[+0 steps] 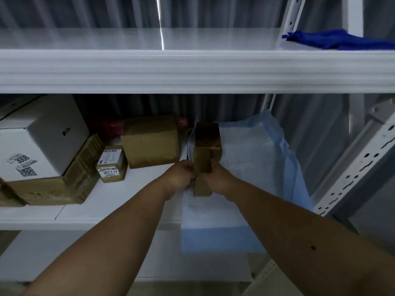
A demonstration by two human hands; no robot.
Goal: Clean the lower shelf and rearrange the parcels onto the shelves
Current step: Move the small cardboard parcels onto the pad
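Head view: both hands meet on a small brown cardboard parcel [202,170] at the middle shelf [128,212], the left hand [181,174] gripping its left side and the right hand [218,178] its right, likely to slide it in beside a taller brown box [208,136]. It sits on a soft blue padded sheet [256,159]. Taped cartons [149,142] crowd the left. A blue cloth [337,40] lies crumpled on the upper shelf [192,71].

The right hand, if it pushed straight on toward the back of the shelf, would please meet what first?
Probably the dark box right behind the small box that the right hand and left hand grip; depth is unclear.
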